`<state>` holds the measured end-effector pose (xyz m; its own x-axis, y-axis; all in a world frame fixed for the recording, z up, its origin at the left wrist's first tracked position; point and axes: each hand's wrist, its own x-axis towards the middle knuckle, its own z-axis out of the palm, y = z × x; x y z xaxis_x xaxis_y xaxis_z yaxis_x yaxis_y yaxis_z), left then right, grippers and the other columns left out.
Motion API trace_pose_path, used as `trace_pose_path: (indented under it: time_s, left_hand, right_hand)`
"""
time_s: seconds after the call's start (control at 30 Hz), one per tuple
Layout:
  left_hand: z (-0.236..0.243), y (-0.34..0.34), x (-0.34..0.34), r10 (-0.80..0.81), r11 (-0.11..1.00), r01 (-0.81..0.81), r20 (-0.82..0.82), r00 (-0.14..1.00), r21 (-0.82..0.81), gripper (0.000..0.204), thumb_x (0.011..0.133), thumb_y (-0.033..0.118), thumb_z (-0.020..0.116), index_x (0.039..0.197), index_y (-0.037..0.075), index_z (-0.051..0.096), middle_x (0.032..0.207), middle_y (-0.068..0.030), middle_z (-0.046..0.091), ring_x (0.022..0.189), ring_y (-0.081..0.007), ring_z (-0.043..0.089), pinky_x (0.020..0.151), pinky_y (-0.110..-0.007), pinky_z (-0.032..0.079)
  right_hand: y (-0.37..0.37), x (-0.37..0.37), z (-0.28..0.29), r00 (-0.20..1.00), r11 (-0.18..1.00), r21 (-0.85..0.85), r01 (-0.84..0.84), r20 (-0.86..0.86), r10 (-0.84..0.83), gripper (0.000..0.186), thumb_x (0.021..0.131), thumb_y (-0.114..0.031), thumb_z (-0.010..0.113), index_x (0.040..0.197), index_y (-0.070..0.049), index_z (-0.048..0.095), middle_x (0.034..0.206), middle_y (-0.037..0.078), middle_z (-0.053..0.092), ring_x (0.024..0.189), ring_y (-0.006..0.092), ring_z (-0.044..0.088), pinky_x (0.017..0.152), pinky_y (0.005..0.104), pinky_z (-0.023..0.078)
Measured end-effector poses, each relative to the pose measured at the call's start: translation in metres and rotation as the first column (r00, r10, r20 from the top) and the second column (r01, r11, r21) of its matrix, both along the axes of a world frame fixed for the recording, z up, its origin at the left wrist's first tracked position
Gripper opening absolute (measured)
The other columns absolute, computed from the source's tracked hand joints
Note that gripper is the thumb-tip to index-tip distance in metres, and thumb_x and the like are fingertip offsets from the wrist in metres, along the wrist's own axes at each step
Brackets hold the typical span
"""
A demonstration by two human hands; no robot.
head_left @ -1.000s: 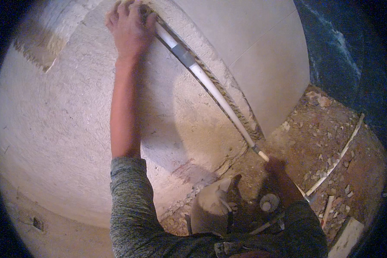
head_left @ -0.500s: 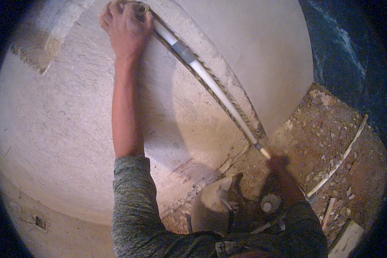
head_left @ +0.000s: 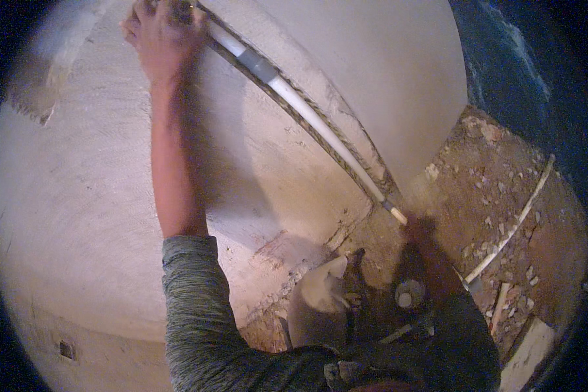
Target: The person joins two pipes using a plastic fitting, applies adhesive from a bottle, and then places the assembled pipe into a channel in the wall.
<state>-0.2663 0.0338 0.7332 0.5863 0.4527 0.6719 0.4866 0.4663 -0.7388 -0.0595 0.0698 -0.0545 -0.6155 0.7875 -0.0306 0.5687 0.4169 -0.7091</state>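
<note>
A long white pipe (head_left: 313, 121) lies in a narrow groove cut into the plastered wall (head_left: 274, 170). A grey coupling (head_left: 258, 66) sits around its upper part, and a smaller grey fitting (head_left: 387, 204) is near its lower end. At the top edge, my left hand (head_left: 166, 36) is closed at the pipe's upper end, its fingers bent; what lies under them is mostly hidden. In deep shadow at the lower right, my right hand (head_left: 421, 228) is closed around the pipe's cream-coloured tip (head_left: 399, 215).
Rubble (head_left: 503, 189) covers the ground on the right, with a thin pale strip (head_left: 513, 228) and a board (head_left: 529, 353) on it. A pale sack-like thing (head_left: 320, 294) and a round whitish object (head_left: 409, 294) are below. A small wall box (head_left: 66, 349) shows at lower left.
The whole view has shifted, so wall, pipe and arms appear farther left. Both hands stay at their ends of the pipe, which remains in the groove.
</note>
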Motion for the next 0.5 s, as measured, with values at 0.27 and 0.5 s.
trace_pose_path:
  time_s: [0.27,0.5]
  left_hand:
    - [0.009,-0.007,-0.013,0.228,0.973,-0.23,-0.153,0.962,0.001,0.036,0.083,0.046,0.068,0.108,0.02,0.073,0.117,-0.0063,0.069,0.117,-0.0312,0.058,0.101,-0.049,0.044]
    - [0.008,0.013,-0.008,0.172,0.984,-0.179,-0.215,0.961,-0.015,0.033,0.083,0.04,0.069,0.105,0.015,0.072,0.112,-0.0084,0.069,0.112,-0.0317,0.06,0.097,-0.049,0.046]
  right_hand:
    - [0.002,0.0,-0.009,0.998,0.994,0.106,0.023,-0.056,-0.017,0.054,0.07,-0.023,0.073,0.122,-0.014,0.062,0.108,0.017,0.068,0.101,0.0414,0.065,0.09,0.0512,0.049]
    - [0.021,0.026,-0.014,0.986,0.932,0.36,0.044,-0.166,0.018,0.055,0.069,-0.022,0.074,0.122,-0.013,0.062,0.108,0.017,0.068,0.102,0.0416,0.065,0.091,0.0511,0.049]
